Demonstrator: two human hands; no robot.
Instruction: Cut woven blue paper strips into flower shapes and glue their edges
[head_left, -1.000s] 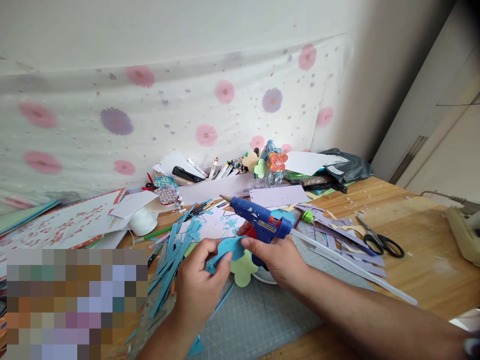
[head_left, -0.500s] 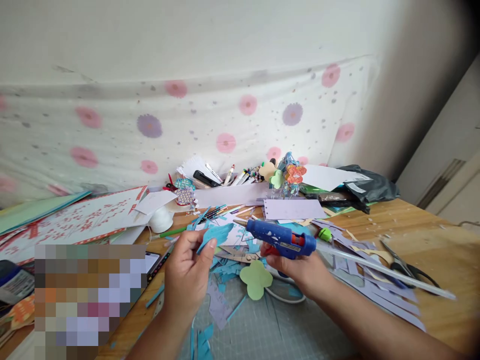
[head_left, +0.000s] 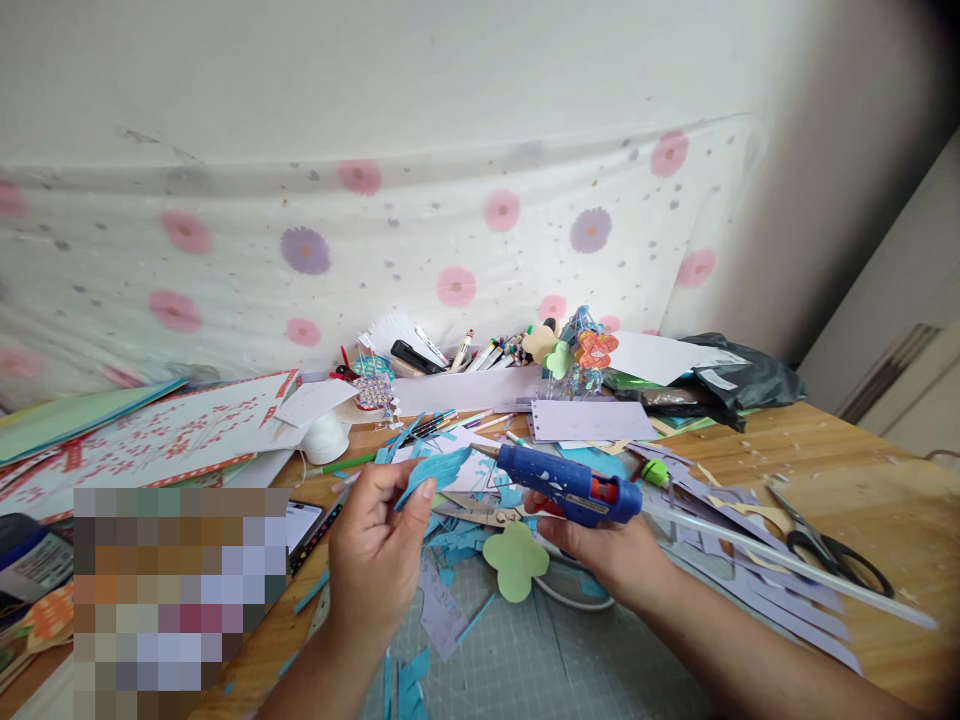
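Between the thumb and fingers of my left hand [head_left: 381,535] is a curved piece of blue paper [head_left: 436,474]. My right hand [head_left: 600,550] grips a blue glue gun [head_left: 566,484], its metal nozzle [head_left: 484,450] pointing left at the paper's right edge. Whether the tip touches the paper I cannot tell. A long clear glue stick [head_left: 795,560] juts from the gun's back end. Below and between my hands, a light green paper flower [head_left: 516,562] lies over the grey cutting mat [head_left: 517,660].
Blue scraps [head_left: 457,540] and purple paper strips [head_left: 780,590] litter the mat and table. Black-handled scissors [head_left: 838,558] lie at the right. A white thread spool [head_left: 325,436] stands at the left. Pens, paper flowers and a black bag [head_left: 757,375] line the back.
The glue gun's nozzle has come closer to the blue paper's edge, and its back end has dipped slightly. The left hand still holds the paper. The view has shifted a little.
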